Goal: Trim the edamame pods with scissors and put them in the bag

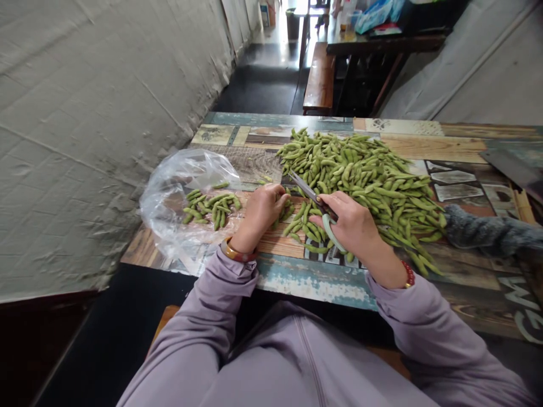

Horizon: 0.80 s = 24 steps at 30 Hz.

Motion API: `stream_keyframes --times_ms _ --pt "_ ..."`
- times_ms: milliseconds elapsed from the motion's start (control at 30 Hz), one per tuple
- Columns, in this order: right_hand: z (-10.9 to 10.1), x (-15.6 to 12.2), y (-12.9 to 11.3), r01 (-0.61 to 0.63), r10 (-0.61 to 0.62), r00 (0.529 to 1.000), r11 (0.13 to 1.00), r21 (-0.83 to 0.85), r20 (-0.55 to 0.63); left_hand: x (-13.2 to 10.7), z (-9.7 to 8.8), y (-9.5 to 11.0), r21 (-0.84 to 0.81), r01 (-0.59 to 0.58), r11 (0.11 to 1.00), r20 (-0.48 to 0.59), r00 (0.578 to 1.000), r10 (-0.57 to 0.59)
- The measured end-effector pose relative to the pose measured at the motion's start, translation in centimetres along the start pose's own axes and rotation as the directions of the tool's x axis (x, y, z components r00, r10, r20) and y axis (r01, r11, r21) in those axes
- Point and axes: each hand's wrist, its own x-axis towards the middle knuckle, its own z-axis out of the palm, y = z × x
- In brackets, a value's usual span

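Note:
My right hand is closed around the pale-green handles of a pair of scissors. The blades point up and left, over the near left side of a big heap of green edamame pods. Just left of the blades, my left hand has its fingers pinched together, with a bit of a green pod showing at the fingertips. Some loose pods lie beneath and between my hands. Further left, a clear plastic bag lies spread, with a small group of edamame pods on it.
The patterned wood-look table meets a pale covered wall on the left. A fuzzy grey sleeve reaches the heap from the right. A dark flat blade-like thing lies at the right. A bench and another table stand beyond.

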Motion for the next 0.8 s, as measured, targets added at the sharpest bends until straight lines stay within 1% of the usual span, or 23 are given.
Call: stream_keyframes --times_ms 33,100,233,367,467,533,600,633,700,800 --pt "0.0 0.0 0.0 -0.003 0.003 1.000 1.000 -0.002 0.005 -0.1 0.0 0.1 0.050 -0.008 0.999 0.025 1.000 0.007" --pt "0.0 0.0 -0.1 -0.004 0.004 1.000 1.000 -0.005 0.015 -0.2 0.0 0.5 0.099 -0.021 0.995 0.055 0.998 0.015" --pt "0.1 -0.1 -0.1 0.005 -0.005 1.000 1.000 -0.015 0.022 -0.2 0.0 1.4 0.082 -0.041 0.996 0.099 0.995 0.033" --pt "0.2 -0.1 0.2 0.007 -0.006 1.000 1.000 -0.024 0.027 -0.4 0.5 2.1 0.091 -0.065 0.994 0.138 0.989 0.052" --pt "0.3 0.0 0.3 -0.002 0.003 1.000 1.000 -0.008 0.020 -0.5 0.9 2.0 0.081 -0.080 0.993 0.120 0.990 0.070" --pt "0.2 0.1 0.5 -0.013 0.013 1.000 1.000 0.004 0.003 -0.4 0.9 1.6 -0.018 -0.081 0.997 0.069 0.994 0.082" --pt "0.2 0.2 0.6 -0.027 0.027 0.999 1.000 0.006 -0.016 -0.2 0.6 1.2 -0.188 -0.077 0.979 0.014 0.997 0.081" --pt "0.2 0.2 0.6 -0.034 0.034 0.999 0.999 0.001 -0.025 -0.1 0.3 1.1 -0.285 -0.065 0.956 -0.002 0.998 0.067" --pt "0.1 0.2 0.7 -0.045 0.045 0.998 0.999 -0.012 -0.039 0.0 -0.4 1.0 -0.472 0.000 0.882 0.009 1.000 0.005" --pt "0.2 0.2 0.8 -0.056 0.055 0.997 0.998 -0.016 -0.048 0.0 -1.2 1.0 -0.673 0.130 0.728 0.091 0.991 -0.094"
